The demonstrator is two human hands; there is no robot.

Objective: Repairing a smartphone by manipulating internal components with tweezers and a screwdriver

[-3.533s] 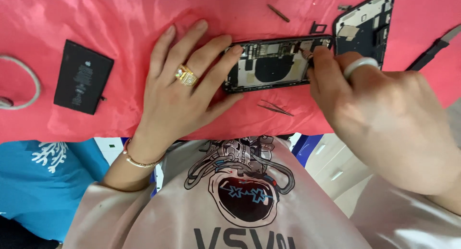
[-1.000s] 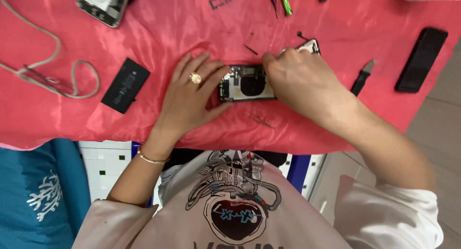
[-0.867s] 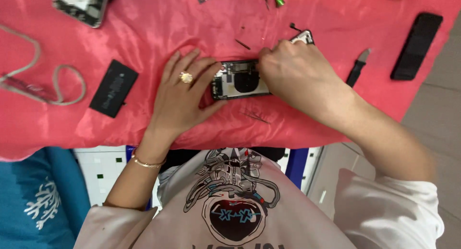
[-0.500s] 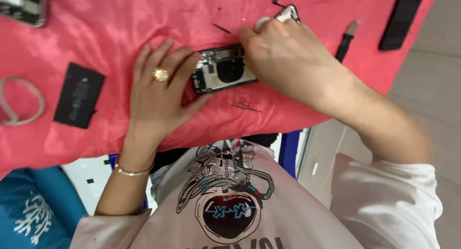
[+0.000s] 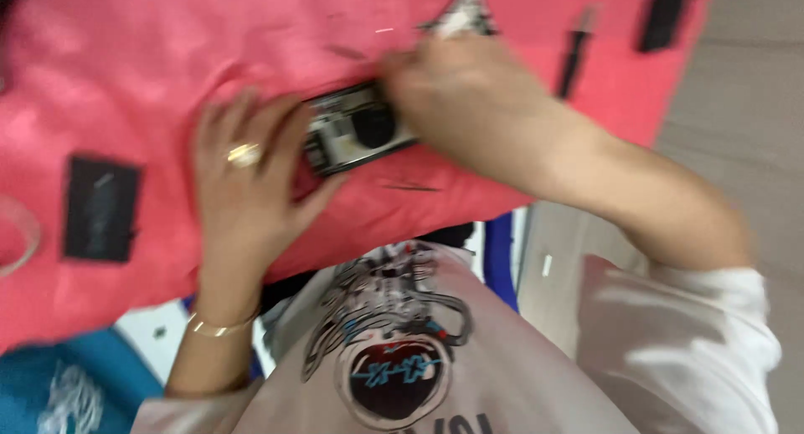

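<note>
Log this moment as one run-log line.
left hand: flat, steadying opened phone | right hand: on phone's right end | surface: pink cloth | image: blurred

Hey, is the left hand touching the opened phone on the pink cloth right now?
Touching. The head view shows the left hand with fingers laid against the opened phone's left end.

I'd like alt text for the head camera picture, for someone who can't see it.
Blurred view down at a person's two hands on an opened phone lying on a pink cloth: the left hand, with a gold ring, steadies one end, while the right hand covers the other. A flat black battery lies off to the left hand's side.
</note>
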